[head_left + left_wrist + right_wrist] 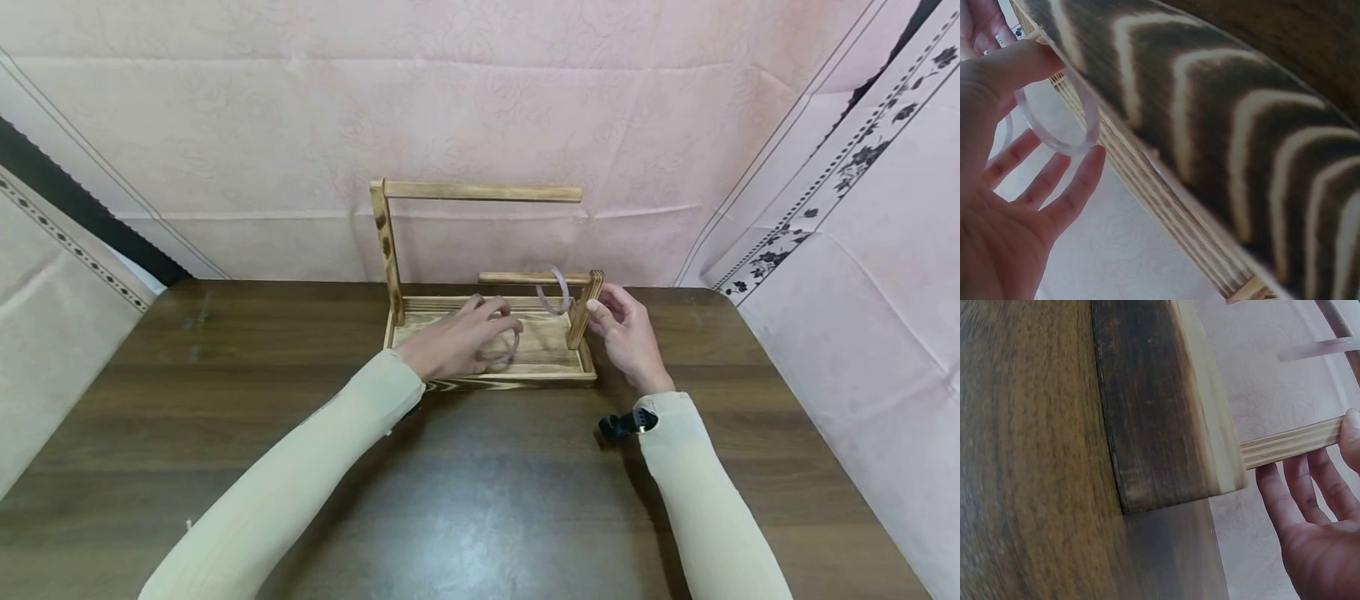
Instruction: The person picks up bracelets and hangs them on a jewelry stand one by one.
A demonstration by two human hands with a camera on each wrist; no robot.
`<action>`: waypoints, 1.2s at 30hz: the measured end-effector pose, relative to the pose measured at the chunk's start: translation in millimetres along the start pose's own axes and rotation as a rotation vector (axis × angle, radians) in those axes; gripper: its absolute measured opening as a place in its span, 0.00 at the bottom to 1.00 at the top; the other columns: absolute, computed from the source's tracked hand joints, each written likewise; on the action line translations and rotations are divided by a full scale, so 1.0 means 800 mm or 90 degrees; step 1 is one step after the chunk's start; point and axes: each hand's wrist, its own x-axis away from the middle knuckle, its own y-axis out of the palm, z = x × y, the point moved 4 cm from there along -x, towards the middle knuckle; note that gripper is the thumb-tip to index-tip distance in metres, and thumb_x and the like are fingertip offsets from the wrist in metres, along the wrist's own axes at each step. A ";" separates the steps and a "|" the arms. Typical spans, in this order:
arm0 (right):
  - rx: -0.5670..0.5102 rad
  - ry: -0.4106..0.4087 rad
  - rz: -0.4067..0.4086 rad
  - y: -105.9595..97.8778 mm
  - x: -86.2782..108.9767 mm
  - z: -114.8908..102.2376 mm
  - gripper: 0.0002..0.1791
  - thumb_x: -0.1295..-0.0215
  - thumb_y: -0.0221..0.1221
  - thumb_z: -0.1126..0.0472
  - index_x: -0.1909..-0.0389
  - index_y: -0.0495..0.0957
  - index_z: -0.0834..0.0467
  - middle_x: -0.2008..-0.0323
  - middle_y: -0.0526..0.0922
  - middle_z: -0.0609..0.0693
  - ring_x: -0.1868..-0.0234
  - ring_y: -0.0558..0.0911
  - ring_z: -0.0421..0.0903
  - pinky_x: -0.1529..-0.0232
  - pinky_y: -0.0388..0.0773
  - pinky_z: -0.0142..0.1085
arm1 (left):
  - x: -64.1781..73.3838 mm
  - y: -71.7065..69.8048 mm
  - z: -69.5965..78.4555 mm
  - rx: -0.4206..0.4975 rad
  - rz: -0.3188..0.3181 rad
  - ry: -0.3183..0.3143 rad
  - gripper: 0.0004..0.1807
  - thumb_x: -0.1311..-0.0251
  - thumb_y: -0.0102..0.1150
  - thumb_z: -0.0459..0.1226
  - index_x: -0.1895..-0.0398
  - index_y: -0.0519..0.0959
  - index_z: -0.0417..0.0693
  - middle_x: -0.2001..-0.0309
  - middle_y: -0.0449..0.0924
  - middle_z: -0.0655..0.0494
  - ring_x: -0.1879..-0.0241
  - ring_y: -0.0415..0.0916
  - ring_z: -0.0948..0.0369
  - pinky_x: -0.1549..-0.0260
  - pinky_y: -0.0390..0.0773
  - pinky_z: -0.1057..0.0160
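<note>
A wooden jewelry stand with a shallow tray (517, 382) sits near the table's back edge. My left hand (467, 335) is over the tray, pinching a translucent bangle (1063, 149) between thumb and fingers. My right hand (628, 337) grips the short post (1297, 440) at the tray's right end, thumb on the near side and fingers behind. From that post a low bar (510, 277) runs left, and a second pale bangle (566, 288) hangs around it. A tall post (388, 258) at the left carries a higher bar (480, 192).
The dark wooden table (450, 500) extends in front of the stand and to both sides. Pale patterned cloth (480, 108) hangs right behind the table's back edge. A black device (626, 423) is strapped to my right wrist.
</note>
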 end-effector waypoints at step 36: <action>0.006 0.000 0.008 0.000 0.000 0.002 0.22 0.21 0.52 0.60 0.31 0.69 0.63 0.37 0.76 0.63 0.47 0.79 0.36 0.41 0.85 0.38 | 0.036 -0.011 0.004 -0.029 0.201 0.065 0.32 0.44 0.73 0.35 0.35 0.74 0.53 0.34 0.69 0.46 0.36 0.68 0.49 0.46 0.84 0.57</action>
